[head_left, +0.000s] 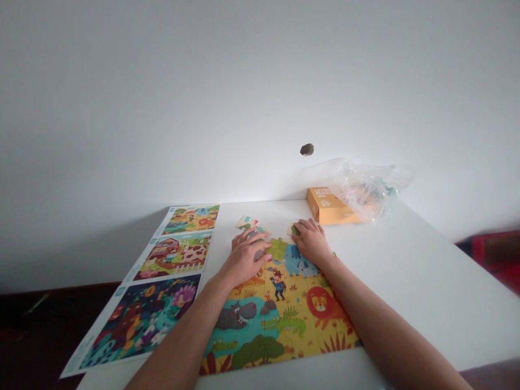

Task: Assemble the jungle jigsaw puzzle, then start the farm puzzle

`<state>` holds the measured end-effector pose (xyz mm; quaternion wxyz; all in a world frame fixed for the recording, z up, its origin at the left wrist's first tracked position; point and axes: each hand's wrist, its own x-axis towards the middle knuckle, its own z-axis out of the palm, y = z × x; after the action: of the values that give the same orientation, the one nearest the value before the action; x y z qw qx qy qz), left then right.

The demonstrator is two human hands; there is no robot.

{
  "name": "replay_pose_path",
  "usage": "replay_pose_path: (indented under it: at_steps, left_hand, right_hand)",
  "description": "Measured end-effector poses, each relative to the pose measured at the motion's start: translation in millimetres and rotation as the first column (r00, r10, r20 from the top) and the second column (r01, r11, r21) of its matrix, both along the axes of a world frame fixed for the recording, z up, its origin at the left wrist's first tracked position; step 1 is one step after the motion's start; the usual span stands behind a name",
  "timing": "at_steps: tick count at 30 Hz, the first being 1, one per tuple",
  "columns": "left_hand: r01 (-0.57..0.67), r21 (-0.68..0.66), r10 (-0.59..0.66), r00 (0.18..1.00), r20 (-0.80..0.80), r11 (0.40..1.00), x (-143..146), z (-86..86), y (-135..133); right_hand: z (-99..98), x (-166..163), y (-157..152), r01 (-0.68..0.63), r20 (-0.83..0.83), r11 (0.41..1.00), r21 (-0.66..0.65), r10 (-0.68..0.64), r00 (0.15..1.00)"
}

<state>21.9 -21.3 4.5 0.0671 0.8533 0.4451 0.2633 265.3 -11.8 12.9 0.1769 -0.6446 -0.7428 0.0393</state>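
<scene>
A colourful animal jigsaw puzzle [280, 314] lies mostly assembled on the white table [426, 292] in front of me. My left hand [246, 257] rests at the puzzle's far left edge, fingers curled on a piece beside a green puzzle piece [278, 248]. At the far right edge my right hand [312, 241] presses down, fingers bent over a small greenish piece [294, 229]. A loose pale piece [247, 222] lies just beyond my left hand.
A long picture sheet [162, 276] with three printed scenes lies to the left of the puzzle. An orange box [327, 206] stands at the back, with a crumpled clear plastic bag [368, 189] beside it. A white wall rises behind the table.
</scene>
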Motion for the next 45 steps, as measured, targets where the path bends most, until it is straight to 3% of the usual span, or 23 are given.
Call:
replay_pose_path:
  at_steps: [5, 11, 17, 21, 24, 28, 32, 35, 37, 39, 40, 42, 45]
  left_hand:
    - [-0.078, -0.009, 0.078, 0.997, -0.022, 0.997, -2.3, -4.8, 2.5]
    - [-0.170, 0.013, 0.170, 0.985, -0.036, 0.985, -3.4, -5.1, 5.3]
    - [-0.321, 0.062, 0.324, 0.945, -0.043, 0.945, -8.5, -8.5, 10.8]
    - [-0.329, 0.083, 0.336, 0.938, -0.089, 0.941, -12.9, -13.7, 14.5]
    - [-0.330, 0.107, 0.342, 0.930, -0.133, 0.938, -15.2, -18.0, 16.0]
    - [-0.343, 0.133, 0.359, 0.924, -0.131, 0.930, -15.8, -18.9, 16.6]
    - [-0.221, 0.163, 0.227, 0.974, -0.019, 0.962, -9.1, -6.2, 11.2]
    - [-0.037, 0.150, 0.027, 0.998, 0.065, 0.988, 1.7, 4.8, 2.0]
    - [0.091, 0.109, -0.100, 0.992, 0.081, 0.990, 8.5, 7.8, -3.6]
    - [0.203, 0.052, -0.208, 0.973, 0.096, 0.978, 12.7, 7.8, -7.0]
    - [0.241, 0.022, -0.242, 0.965, 0.103, 0.970, 13.6, 7.5, -7.9]
    - [0.262, -0.021, -0.258, 0.958, 0.122, 0.965, 13.4, 7.7, -8.9]
    - [0.210, -0.035, -0.202, 0.968, 0.149, 0.977, 11.2, 11.4, -10.6]
  right_hand:
    - [-1.3, 3.3, 1.7, 0.036, -0.029, 0.999, -0.028, -0.036, 0.999]
    - [-4.8, 3.3, 2.8, -0.016, -0.025, 1.000, -0.013, 0.016, 1.000]
    - [-8.6, 4.5, 8.1, 0.055, -0.010, 0.997, -0.047, -0.055, 0.998]
    - [-11.6, 6.5, 11.0, 0.126, -0.026, 0.989, -0.071, -0.128, 0.991]
    - [-14.6, 8.1, 12.2, 0.135, -0.092, 0.991, 0.004, -0.134, 0.987]
    - [-12.2, 8.6, 10.3, 0.110, -0.319, 0.981, 0.159, -0.054, 0.946]
    - [2.1, 0.3, -1.7, 0.079, -0.446, 0.960, 0.267, 0.050, 0.894]
    - [10.4, -16.7, -17.9, 0.030, -0.617, 0.977, 0.212, 0.110, 0.779]
    - [10.3, -31.0, -28.6, -0.140, -0.813, 0.989, 0.055, 0.126, 0.569]
    - [6.6, -43.4, -36.3, -0.342, -0.933, 0.939, -0.033, 0.094, 0.348]
    - [4.5, -47.8, -38.4, -0.408, -0.954, 0.912, -0.046, 0.081, 0.288]
    - [1.6, -51.9, -39.1, -0.439, -0.965, 0.898, -0.042, 0.076, 0.249]
    - [1.6, -48.4, -34.6, -0.327, -0.967, 0.945, -0.028, 0.057, 0.246]
